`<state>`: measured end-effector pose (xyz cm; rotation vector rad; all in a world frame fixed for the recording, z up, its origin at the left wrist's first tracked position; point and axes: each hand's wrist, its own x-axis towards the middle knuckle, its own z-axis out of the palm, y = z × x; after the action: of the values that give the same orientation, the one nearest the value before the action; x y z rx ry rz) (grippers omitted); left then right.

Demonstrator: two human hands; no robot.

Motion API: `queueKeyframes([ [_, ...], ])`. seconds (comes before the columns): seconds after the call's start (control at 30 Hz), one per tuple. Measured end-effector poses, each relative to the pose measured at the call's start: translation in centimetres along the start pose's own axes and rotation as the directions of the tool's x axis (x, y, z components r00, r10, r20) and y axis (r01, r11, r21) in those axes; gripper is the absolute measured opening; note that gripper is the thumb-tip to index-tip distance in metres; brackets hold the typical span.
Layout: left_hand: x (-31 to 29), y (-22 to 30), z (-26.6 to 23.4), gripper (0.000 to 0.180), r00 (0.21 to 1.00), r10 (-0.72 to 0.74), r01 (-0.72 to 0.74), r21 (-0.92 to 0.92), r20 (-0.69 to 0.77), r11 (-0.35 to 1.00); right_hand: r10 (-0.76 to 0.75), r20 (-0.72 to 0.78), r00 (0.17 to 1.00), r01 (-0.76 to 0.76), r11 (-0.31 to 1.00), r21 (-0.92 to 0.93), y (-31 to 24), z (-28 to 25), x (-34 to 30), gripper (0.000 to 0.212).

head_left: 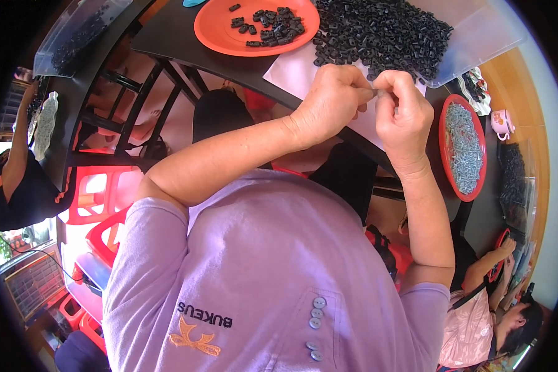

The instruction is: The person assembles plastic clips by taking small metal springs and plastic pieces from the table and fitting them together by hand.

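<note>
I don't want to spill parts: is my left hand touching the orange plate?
Apart. The head view shows the pale sheet between the left hand and the orange plate.

Toward the worktop's [167,36] left end, on the sitter's left, a plate [209,34] holds clips [285,23]. Right of it a heap [384,37] lies partly over a sheet [290,71] at the near edge, beside a tub [483,56]. Farther right, screws [464,152] fill another plate [444,139], with a cup [502,124] just beyond.

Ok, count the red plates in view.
3: one plate under black parts, beyond the left hand; a second plate under silvery pieces, right of the right hand; a third, partly hidden plate beside a co-worker's hand. Others may be hidden.
</note>
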<state>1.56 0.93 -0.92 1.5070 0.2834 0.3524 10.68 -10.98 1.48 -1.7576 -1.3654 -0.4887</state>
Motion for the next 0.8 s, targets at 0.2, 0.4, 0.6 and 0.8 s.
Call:
queueKeyframes([
  [0.2,0.9,-0.8,0.7,0.017,0.987,0.133,-0.132,0.020,-0.093,0.991,-0.345,0.133,0.929,0.370,0.879,-0.301,-0.7,-0.7,0.7,0.026],
  [0.4,-0.1,-0.3,1.3,0.015,0.993,0.049,-0.063,-0.120,-0.111,0.991,0.111,-0.074,0.991,-0.105,0.991,0.080,-0.4,0.3,-0.9,0.030],
  [0.6,0.1,-1.4,1.6,0.015,0.980,0.127,-0.136,-0.046,-0.150,0.990,-0.247,0.018,0.969,0.243,0.938,-0.247,-0.6,-0.2,-0.7,0.025],
  [0.8,0.1,-1.0,1.7,0.015,0.985,0.105,-0.113,-0.054,-0.134,0.992,-0.027,-0.048,0.998,0.023,0.997,-0.079,-0.1,0.1,-1.2,0.026],
])
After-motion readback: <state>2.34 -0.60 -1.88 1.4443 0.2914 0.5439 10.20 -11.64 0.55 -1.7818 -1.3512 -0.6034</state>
